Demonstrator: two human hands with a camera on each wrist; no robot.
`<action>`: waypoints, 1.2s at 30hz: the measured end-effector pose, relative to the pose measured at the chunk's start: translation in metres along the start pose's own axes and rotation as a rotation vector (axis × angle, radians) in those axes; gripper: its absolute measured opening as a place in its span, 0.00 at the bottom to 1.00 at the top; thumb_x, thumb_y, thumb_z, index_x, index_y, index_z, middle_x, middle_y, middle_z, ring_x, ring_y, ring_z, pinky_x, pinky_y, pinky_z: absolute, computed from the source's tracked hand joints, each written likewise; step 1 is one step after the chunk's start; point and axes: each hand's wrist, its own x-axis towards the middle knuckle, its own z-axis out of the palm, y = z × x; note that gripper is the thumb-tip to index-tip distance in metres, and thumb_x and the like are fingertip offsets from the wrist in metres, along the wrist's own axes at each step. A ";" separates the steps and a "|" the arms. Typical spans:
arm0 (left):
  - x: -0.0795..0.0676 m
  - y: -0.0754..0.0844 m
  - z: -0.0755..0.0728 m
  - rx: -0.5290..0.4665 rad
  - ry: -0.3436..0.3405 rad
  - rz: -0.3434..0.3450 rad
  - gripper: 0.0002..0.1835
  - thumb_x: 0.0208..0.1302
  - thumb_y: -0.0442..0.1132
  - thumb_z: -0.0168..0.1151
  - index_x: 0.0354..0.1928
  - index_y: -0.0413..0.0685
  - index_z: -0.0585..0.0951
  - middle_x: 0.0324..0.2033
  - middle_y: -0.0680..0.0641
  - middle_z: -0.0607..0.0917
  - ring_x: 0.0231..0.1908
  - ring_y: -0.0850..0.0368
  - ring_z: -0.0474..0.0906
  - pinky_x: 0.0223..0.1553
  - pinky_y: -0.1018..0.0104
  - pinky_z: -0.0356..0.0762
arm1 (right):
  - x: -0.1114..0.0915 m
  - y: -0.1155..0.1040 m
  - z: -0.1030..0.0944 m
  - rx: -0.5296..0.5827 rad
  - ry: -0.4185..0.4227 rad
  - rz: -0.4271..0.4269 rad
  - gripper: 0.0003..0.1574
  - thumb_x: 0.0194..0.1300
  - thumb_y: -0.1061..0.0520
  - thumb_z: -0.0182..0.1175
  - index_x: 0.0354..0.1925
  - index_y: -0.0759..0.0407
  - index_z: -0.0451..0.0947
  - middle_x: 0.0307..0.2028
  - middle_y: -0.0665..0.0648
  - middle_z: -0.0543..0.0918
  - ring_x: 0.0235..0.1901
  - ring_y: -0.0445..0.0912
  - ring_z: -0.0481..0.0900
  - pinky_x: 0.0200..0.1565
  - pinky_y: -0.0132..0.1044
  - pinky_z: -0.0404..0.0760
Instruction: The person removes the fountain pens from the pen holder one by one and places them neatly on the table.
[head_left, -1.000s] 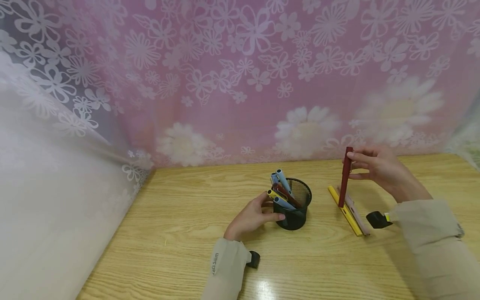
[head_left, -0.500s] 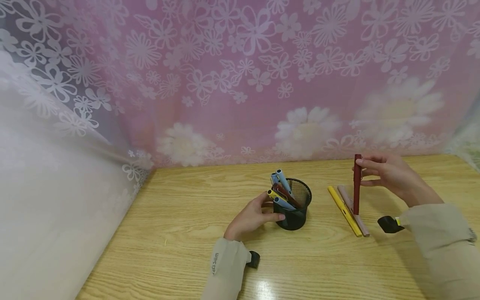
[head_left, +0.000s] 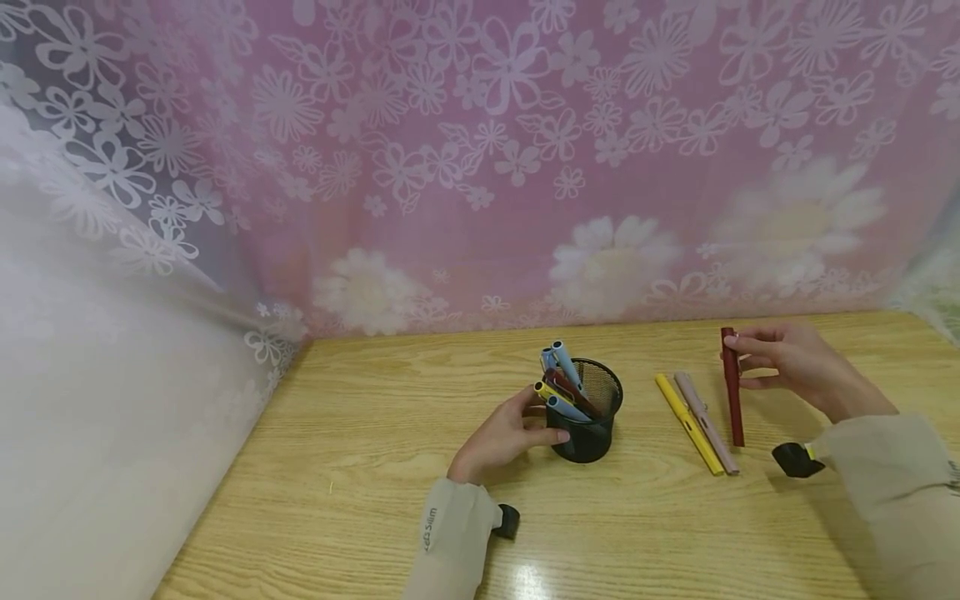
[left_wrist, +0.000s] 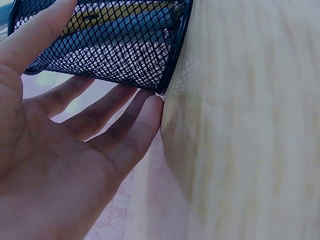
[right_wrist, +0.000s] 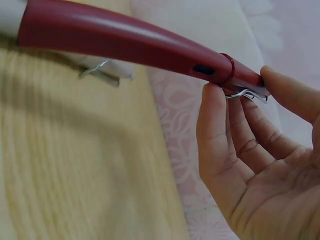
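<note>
My left hand [head_left: 501, 435] holds the near left side of a black mesh pen holder [head_left: 587, 442], thumb in front and fingers behind. Several pens stand leaning in it: light blue ones [head_left: 567, 367], a yellow one and a dark red one. In the left wrist view the fingers [left_wrist: 107, 112] curve along the mesh wall [left_wrist: 107, 65]. At the right, my right hand [head_left: 802, 367] pinches a dark red pen [head_left: 732, 392] near its clip end, its other end pointing down. The right wrist view shows the thumb and fingertips on the red pen's cap [right_wrist: 245, 77].
A yellow pen [head_left: 690, 425] and a pale pinkish-grey pen [head_left: 707, 423] lie side by side on the wooden table [head_left: 360, 467], between the pen holder and the red pen. A pink flowered curtain [head_left: 480, 208] hangs behind the table.
My right hand has carried the red pen to the right and lower, from above the yellow pen to the right of the pale pen. The left hand and pen holder have stayed put.
</note>
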 end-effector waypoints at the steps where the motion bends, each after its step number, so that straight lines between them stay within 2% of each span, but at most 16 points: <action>1: 0.000 0.000 0.000 0.000 0.001 0.003 0.31 0.67 0.35 0.69 0.69 0.46 0.71 0.61 0.47 0.78 0.59 0.49 0.78 0.58 0.56 0.76 | 0.001 0.002 -0.001 -0.005 -0.002 0.007 0.14 0.79 0.55 0.55 0.39 0.44 0.86 0.35 0.46 0.84 0.35 0.43 0.83 0.40 0.42 0.86; 7: -0.001 0.001 -0.001 0.019 0.003 -0.007 0.30 0.67 0.36 0.70 0.69 0.47 0.71 0.60 0.48 0.78 0.59 0.50 0.78 0.59 0.56 0.75 | 0.003 0.014 -0.002 -0.090 -0.005 0.059 0.09 0.78 0.52 0.56 0.45 0.51 0.83 0.37 0.46 0.81 0.36 0.43 0.82 0.41 0.42 0.86; 13: -0.001 0.000 -0.001 0.019 0.009 -0.001 0.29 0.67 0.36 0.70 0.68 0.47 0.72 0.58 0.49 0.79 0.58 0.50 0.78 0.58 0.55 0.75 | 0.006 0.021 0.001 -0.164 -0.012 0.085 0.19 0.78 0.49 0.57 0.53 0.64 0.79 0.39 0.50 0.80 0.36 0.44 0.81 0.40 0.43 0.86; 17: -0.001 -0.001 -0.002 -0.005 0.003 0.002 0.31 0.67 0.35 0.69 0.70 0.47 0.71 0.59 0.47 0.78 0.58 0.49 0.78 0.58 0.56 0.76 | 0.008 0.022 0.005 -0.186 -0.029 0.105 0.21 0.77 0.50 0.57 0.52 0.69 0.78 0.36 0.53 0.80 0.34 0.45 0.81 0.39 0.43 0.86; 25: 0.000 -0.001 -0.001 -0.021 0.000 -0.001 0.32 0.67 0.35 0.69 0.70 0.47 0.70 0.61 0.47 0.78 0.59 0.49 0.77 0.58 0.56 0.76 | 0.013 0.025 0.011 -0.254 -0.050 0.138 0.19 0.77 0.52 0.58 0.48 0.69 0.82 0.30 0.54 0.80 0.29 0.45 0.80 0.36 0.40 0.86; 30: 0.001 -0.002 -0.001 -0.019 0.003 -0.008 0.32 0.67 0.36 0.69 0.71 0.47 0.69 0.61 0.47 0.77 0.60 0.49 0.77 0.59 0.55 0.75 | 0.013 0.023 0.015 -0.277 -0.067 0.132 0.20 0.77 0.53 0.57 0.49 0.72 0.80 0.31 0.56 0.80 0.28 0.45 0.81 0.35 0.40 0.86; 36: 0.000 -0.001 0.000 -0.020 0.002 -0.007 0.33 0.67 0.35 0.69 0.71 0.47 0.69 0.61 0.47 0.78 0.59 0.48 0.77 0.58 0.55 0.75 | 0.010 0.020 0.017 -0.265 -0.089 0.144 0.17 0.79 0.56 0.54 0.43 0.72 0.80 0.31 0.57 0.81 0.28 0.45 0.82 0.35 0.41 0.86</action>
